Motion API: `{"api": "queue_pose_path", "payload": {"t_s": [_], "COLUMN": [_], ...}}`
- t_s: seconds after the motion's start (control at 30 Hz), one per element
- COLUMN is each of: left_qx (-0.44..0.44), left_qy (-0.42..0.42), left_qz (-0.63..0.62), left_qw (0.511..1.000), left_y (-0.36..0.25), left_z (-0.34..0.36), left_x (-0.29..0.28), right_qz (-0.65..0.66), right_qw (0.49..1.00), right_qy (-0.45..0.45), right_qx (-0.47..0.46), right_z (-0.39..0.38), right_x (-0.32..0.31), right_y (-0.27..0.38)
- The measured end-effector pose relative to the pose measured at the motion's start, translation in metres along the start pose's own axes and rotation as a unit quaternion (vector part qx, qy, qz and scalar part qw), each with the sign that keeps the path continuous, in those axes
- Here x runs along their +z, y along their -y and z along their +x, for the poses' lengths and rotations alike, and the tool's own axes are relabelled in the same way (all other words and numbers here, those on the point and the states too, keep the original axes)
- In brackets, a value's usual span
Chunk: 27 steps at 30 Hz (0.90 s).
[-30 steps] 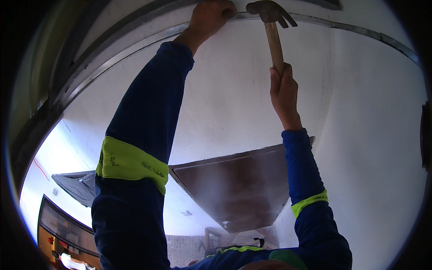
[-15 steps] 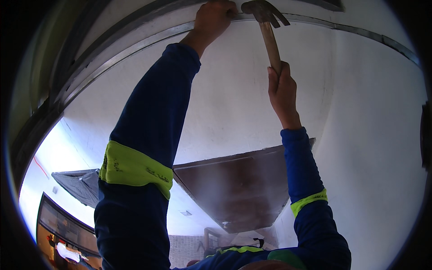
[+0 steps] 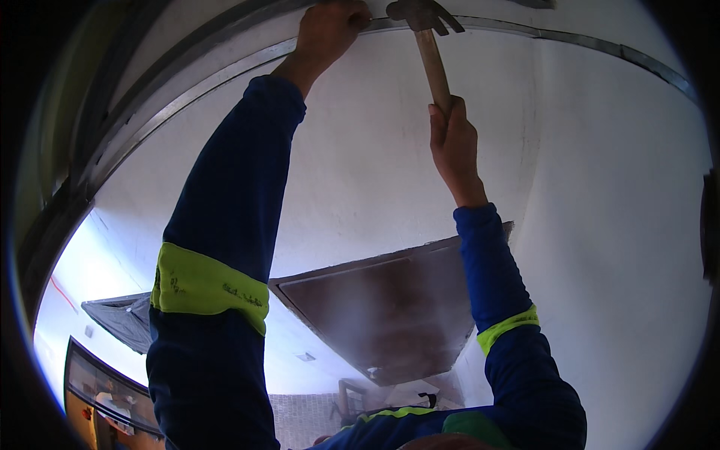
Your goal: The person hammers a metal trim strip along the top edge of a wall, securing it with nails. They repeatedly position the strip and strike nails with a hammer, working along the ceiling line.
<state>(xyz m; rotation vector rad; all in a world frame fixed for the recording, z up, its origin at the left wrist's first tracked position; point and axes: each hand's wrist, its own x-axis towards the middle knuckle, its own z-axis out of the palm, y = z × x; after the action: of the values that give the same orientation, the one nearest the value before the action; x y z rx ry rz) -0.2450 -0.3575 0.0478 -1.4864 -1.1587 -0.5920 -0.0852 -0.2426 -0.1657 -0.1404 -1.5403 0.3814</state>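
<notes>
Both my arms, in dark blue sleeves with yellow-green bands, reach up toward a thin metal strip (image 3: pixel 630 54) along the white surface. My left hand (image 3: pixel 326 36) is closed in a fist or pinch against the strip at the top of the view; whatever its fingers hold is hidden. In my right hand (image 3: pixel 456 154) is a claw hammer (image 3: pixel 433 67), gripped low on its wooden handle. The dark hammer head is up near the strip, a short gap to the right of my left fingers, with its claw pointing right.
A dark frame (image 3: pixel 56 214) curves along the left side. Below and behind my arms is a large brown panel (image 3: pixel 382 307). A grey draped sheet (image 3: pixel 124 319) hangs at the left, above a dark-framed opening (image 3: pixel 112 379). A white wall (image 3: pixel 622 247) stands on the right.
The whole view has shifted slightly, so my arms and surroundings appear further left and a little higher. My left hand stays at the strip; the hammer stays close beside it.
</notes>
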Motion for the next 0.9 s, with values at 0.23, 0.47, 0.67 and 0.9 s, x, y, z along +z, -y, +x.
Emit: {"api": "queue_pose_path", "payload": {"t_s": [0.23,0.47,0.67,0.9], "left_qx": [-0.011,0.015,0.065,-0.014], "left_qy": [0.009,0.033,0.038,0.066], "left_qz": [-0.004,-0.003,-0.061,-0.156], "left_qw": [1.000,0.999,0.995,0.985], "left_y": [-0.002,-0.004,-0.004,-0.007], "left_z": [0.001,0.005,0.007,0.011], "left_x": [-0.001,-0.007,-0.014,-0.011], "right_qz": [-0.041,-0.062,-0.089,-0.094], "right_qw": [0.999,0.997,0.995,0.994], "right_qy": [0.018,0.025,0.053,0.062], "right_qx": [-0.013,-0.024,0.001,-0.002], "right_z": [0.011,0.015,0.017,0.020], "right_x": [-0.002,-0.002,-0.008,-0.015], "right_y": [-0.016,-0.025,-0.027,-0.022]}}
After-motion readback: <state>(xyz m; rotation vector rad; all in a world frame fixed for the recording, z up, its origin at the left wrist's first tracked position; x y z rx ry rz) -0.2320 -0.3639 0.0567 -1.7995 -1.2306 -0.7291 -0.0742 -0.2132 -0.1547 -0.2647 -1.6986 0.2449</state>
